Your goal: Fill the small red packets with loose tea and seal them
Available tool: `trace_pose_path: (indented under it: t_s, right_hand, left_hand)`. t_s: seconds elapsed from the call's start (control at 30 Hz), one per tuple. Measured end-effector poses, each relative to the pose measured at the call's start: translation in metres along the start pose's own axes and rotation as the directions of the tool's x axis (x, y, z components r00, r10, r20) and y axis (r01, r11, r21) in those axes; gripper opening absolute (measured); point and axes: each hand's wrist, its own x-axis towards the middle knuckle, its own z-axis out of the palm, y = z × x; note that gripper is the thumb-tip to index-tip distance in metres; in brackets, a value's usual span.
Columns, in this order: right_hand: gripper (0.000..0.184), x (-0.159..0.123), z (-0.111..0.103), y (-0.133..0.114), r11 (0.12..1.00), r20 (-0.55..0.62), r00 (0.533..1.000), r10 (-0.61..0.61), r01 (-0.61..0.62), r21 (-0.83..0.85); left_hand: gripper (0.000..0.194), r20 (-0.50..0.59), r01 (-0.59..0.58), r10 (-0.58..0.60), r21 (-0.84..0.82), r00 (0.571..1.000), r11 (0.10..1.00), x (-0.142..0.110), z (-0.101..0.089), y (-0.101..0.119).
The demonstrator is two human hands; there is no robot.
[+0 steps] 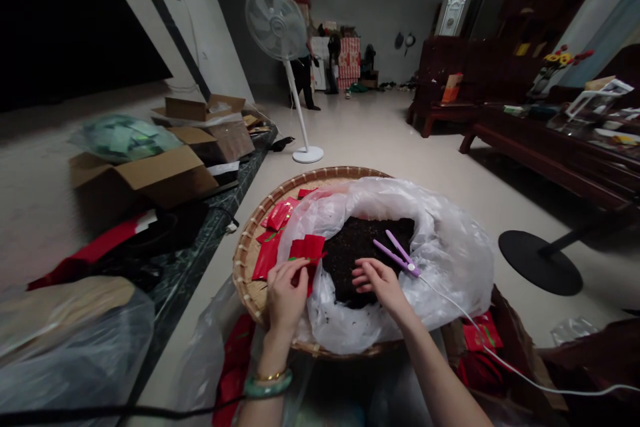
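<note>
My left hand (289, 283) is closed on a small red packet (314, 248) by its upper edge, at the left rim of a clear plastic bag. My right hand (376, 280) hovers over dark, crumbly loose material (345, 250) inside the bag, fingers loosely bent and apart, with nothing visible in them. Beside it a purple mini hair straightener (403, 259) lies with its jaws spread, its white cord running off right. The bag (450, 260) has its mouth folded wide and sits on a round woven bamboo tray (245, 260). More red packets (267, 257) lie on the tray's left side.
A white standing fan (277, 27) rises beyond the tray, with a person (303, 7) behind it. Opened cardboard boxes (160, 170) line the left ledge. A dark wooden table (545, 160) and a round black base (540, 263) are at right. Red packets (483, 333) fill a box below right.
</note>
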Motion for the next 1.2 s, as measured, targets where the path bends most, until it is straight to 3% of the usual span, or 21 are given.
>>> trace_pose_path:
  t_s: [0.1, 0.2, 0.4, 0.53, 0.73, 0.87, 1.0, 1.1, 1.2]
  right_hand:
    - [0.055, 0.004, 0.000, 0.002, 0.998, -0.059, 0.998, 0.002, 0.002, 0.069]
    - [0.055, 0.006, -0.001, 0.003, 0.998, -0.072, 0.997, -0.038, 0.041, 0.038]
    - [0.060, 0.003, -0.004, 0.006, 0.952, 0.062, 0.967, -0.248, 0.255, -0.170]
    - [0.058, 0.000, -0.004, 0.005, 0.874, 0.090, 0.928, -0.362, 0.372, -0.313]
    - [0.049, -0.006, -0.005, 0.003, 0.644, 0.110, 0.864, -0.492, 0.445, -0.622]
    - [0.044, -0.011, -0.003, 0.004, 0.465, 0.160, 0.771, -0.616, 0.520, -0.717]
    - [0.019, -0.012, 0.000, 0.003, 0.309, 0.121, 0.644, -0.756, 0.514, -0.800]
    - [0.010, -0.011, -0.001, -0.001, 0.261, 0.111, 0.599, -0.793, 0.498, -0.827]
    - [0.012, -0.010, -0.004, -0.004, 0.283, 0.106, 0.584, -0.805, 0.535, -0.796]
  left_hand:
    - [0.018, -0.015, -0.183, 0.182, -0.077, 0.983, 0.980, -0.004, -0.001, 0.021]
    - [0.021, 0.056, -0.238, 0.254, -0.206, 0.965, 0.949, -0.009, 0.004, 0.032]
    - [0.026, 0.305, -0.045, 0.212, -0.475, 0.928, 0.879, -0.021, 0.016, 0.034]
    - [0.024, 0.326, 0.021, 0.171, -0.511, 0.930, 0.859, -0.027, 0.022, 0.039]
    - [0.026, 0.320, 0.134, 0.035, -0.492, 0.947, 0.860, -0.034, 0.032, 0.039]
    - [0.027, 0.324, 0.210, -0.044, -0.498, 0.945, 0.842, -0.036, 0.035, 0.038]
    - [0.025, 0.323, 0.224, -0.058, -0.506, 0.945, 0.833, -0.036, 0.035, 0.040]
    - [0.026, 0.346, 0.257, -0.071, -0.530, 0.936, 0.808, -0.034, 0.033, 0.041]
    - [0.037, 0.327, 0.345, -0.175, -0.585, 0.929, 0.734, -0.031, 0.032, 0.041]
